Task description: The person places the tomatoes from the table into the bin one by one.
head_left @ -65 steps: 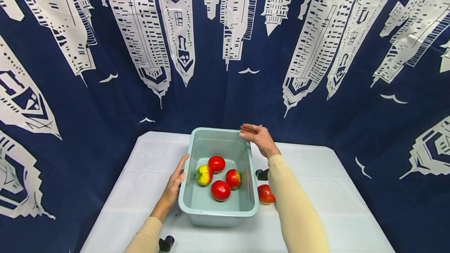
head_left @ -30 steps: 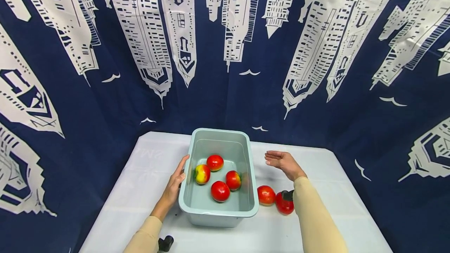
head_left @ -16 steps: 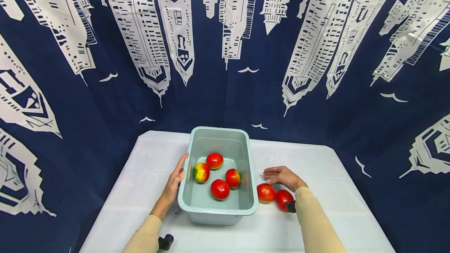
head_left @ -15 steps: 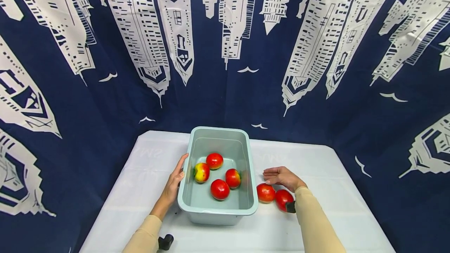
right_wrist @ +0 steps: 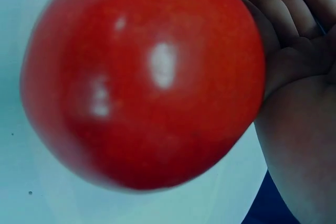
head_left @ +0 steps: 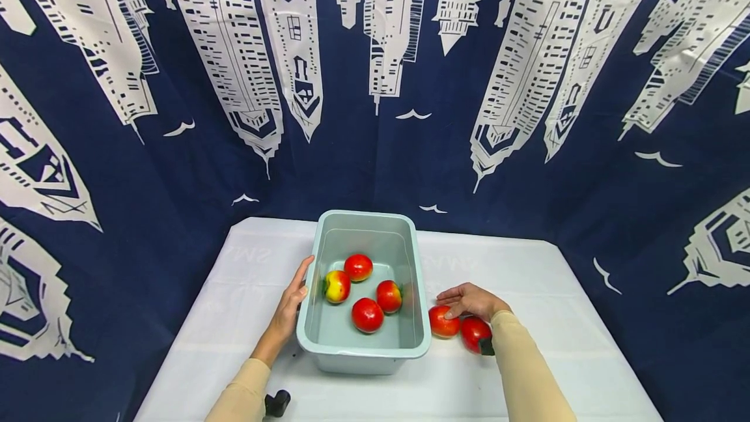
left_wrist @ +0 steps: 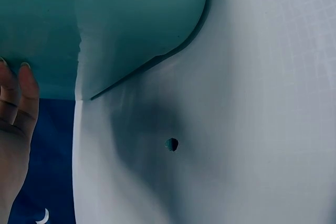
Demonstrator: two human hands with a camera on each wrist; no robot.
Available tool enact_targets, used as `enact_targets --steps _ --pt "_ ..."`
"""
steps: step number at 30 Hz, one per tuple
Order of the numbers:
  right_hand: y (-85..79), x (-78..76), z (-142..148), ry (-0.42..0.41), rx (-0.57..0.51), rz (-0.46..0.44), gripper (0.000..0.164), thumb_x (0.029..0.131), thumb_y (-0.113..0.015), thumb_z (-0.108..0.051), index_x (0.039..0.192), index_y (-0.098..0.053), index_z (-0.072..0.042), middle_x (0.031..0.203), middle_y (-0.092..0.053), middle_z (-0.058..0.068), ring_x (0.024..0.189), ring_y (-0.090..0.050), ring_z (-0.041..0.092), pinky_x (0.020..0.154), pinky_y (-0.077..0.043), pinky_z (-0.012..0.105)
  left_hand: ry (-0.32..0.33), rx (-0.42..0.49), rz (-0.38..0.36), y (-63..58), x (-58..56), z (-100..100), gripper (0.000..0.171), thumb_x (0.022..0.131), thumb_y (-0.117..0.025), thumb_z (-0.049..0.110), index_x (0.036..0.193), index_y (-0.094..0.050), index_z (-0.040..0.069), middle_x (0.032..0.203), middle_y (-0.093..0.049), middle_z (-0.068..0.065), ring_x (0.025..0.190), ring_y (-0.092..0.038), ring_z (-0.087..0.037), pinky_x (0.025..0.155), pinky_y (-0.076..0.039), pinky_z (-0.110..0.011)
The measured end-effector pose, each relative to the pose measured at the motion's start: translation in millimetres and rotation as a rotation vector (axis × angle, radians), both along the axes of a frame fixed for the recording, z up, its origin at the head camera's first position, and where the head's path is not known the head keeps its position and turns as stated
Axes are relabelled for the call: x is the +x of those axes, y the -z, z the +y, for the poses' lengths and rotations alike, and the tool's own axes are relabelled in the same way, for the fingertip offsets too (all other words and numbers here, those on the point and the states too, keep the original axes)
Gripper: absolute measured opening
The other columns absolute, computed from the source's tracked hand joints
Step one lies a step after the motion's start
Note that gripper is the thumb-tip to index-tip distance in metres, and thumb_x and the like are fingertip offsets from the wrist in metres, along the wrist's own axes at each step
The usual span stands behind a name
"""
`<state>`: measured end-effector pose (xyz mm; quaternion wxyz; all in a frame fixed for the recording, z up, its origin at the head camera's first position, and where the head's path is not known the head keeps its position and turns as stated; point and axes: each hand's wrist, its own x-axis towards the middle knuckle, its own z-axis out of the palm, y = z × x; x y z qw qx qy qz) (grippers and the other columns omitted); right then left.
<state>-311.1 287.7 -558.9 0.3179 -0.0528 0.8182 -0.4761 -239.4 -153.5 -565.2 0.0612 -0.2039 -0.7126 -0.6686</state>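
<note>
In the head view a grey-green plastic bin [head_left: 363,350] stands on the table. My left hand [head_left: 287,311] lies along its left wall with straight fingers; the left wrist view shows fingertips against the bin's side [left_wrist: 131,24]. Right of the bin lie two smooth red fruits. My right hand [head_left: 473,301] has its thumb on the nearer-to-bin fruit [head_left: 442,325] and its fingers on the far side. The second red fruit [head_left: 473,334] sits under the right wrist, partly hidden by the wrist camera. That fruit [right_wrist: 142,82] fills much of the right wrist view.
Inside the bin are several fruits: a yellow-red one [head_left: 336,286], a red one [head_left: 359,267], another red one [head_left: 367,315] and one with a greenish end [head_left: 388,296]. The white-covered table [head_left: 527,279] ends before a dark blue patterned cloth [head_left: 375,168].
My right hand has come from the bin's far right corner, out to the right, then down to the fruit beside the bin; its thumb now rests on it. My left hand stays put.
</note>
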Motion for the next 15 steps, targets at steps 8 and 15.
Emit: enact_targets --steps 8,15 --pt "-2.0 -4.1 2 0.051 -0.061 0.046 0.057 0.081 -0.075 -0.016 0.132 -0.057 0.004 0.124 -0.067 0.016 0.106 -0.067 0.023 0.094 -0.052 0.041 0.004 0.002 -0.004 -0.9 -1.3 -1 0.062 0.094 -0.028 0.025 0.156 -0.021 0.021 0.153 -0.032 -0.025 0.119 -0.049 -0.006 0.089 -0.046 -0.048" --pt "-14.9 -8.3 5 0.218 -0.329 0.131 0.059 0.090 -0.065 -0.009 0.142 -0.042 0.009 0.126 -0.066 0.005 0.103 -0.065 0.009 0.094 -0.051 0.029 0.006 -0.002 -0.005 -0.1 -1.2 -1 0.062 0.094 -0.028 0.024 0.156 -0.021 0.021 0.152 -0.035 -0.023 0.118 -0.051 -0.007 0.087 -0.048 -0.046"
